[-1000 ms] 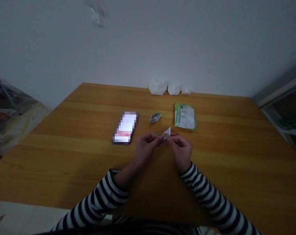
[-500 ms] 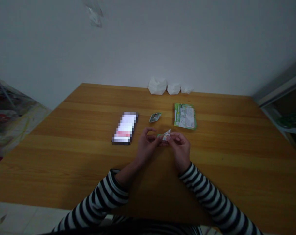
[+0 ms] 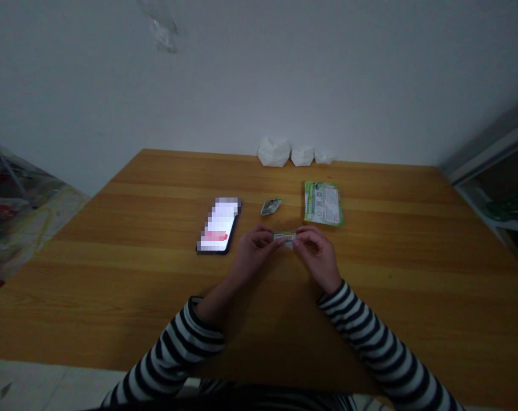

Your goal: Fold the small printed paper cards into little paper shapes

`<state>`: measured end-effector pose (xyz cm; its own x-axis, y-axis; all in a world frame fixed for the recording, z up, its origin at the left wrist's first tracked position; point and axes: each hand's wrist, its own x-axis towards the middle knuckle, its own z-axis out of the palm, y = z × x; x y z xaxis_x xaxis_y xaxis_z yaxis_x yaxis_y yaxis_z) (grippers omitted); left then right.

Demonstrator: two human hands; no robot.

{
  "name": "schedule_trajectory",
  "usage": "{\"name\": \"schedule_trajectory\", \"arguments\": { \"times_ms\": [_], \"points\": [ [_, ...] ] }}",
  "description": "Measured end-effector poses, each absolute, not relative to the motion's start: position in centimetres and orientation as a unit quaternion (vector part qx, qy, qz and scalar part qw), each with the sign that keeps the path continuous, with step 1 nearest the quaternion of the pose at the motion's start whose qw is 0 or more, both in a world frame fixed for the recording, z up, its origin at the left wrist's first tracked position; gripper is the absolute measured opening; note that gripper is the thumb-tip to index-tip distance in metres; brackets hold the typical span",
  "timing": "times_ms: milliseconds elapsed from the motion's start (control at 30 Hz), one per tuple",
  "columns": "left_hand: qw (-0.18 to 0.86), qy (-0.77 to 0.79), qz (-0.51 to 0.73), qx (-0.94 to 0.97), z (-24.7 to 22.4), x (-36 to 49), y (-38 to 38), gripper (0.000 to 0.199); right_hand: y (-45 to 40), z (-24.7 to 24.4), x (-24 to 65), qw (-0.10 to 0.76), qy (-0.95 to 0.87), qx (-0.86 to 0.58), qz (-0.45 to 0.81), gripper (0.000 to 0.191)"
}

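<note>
Between my two hands is a small folded green-and-white paper (image 3: 284,236), held level above the wooden table. My left hand (image 3: 253,251) pinches its left end between thumb and fingers. At its right end, my right hand (image 3: 320,254) pinches it in the same way. A bit of white shows below the green strip, near the right thumb. Just beyond the hands lies a small folded patterned piece (image 3: 271,206). Farther right is a green-and-white printed packet or stack of sheets (image 3: 323,203), lying flat.
A phone (image 3: 219,225) with a lit, blurred screen lies left of my hands on the wooden table (image 3: 156,228). Three white folded paper shapes (image 3: 274,153) stand in a row along the back edge by the wall. Shelving is at the far right.
The paper between my hands has gone from a raised pointed shape to a narrow level strip. My right hand has shifted slightly right. The objects on the table stay in place.
</note>
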<state>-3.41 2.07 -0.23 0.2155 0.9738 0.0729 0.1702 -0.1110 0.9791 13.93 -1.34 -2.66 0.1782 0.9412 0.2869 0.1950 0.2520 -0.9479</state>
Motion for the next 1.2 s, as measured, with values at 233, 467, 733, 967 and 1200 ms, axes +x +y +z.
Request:
{"name": "schedule_trajectory", "arguments": {
  "times_ms": [233,467,733,967,1200],
  "points": [
    [0.601,0.407,0.311,0.614,0.5,-3.8,2.1,0.033,-1.2,-2.6,14.5,0.530,-0.460,-0.484,0.522,0.026],
    [0.722,0.293,0.292,0.554,1.4,-4.4,1.7,0.046,-0.8,-2.0,16.0,0.492,-0.507,-0.439,0.556,0.030],
    [0.761,0.193,0.202,0.586,0.9,-3.9,1.1,0.039,-1.4,-2.4,14.9,0.460,-0.484,-0.333,0.666,0.040],
    [0.560,0.348,0.361,0.659,0.8,-4.0,0.9,0.015,-1.2,-2.6,14.0,0.569,-0.497,-0.391,0.526,0.032],
    [0.525,0.316,0.492,0.618,0.3,-3.7,1.6,0.008,-1.6,-1.8,15.1,0.574,-0.614,-0.362,0.403,0.043]
  ]
}}
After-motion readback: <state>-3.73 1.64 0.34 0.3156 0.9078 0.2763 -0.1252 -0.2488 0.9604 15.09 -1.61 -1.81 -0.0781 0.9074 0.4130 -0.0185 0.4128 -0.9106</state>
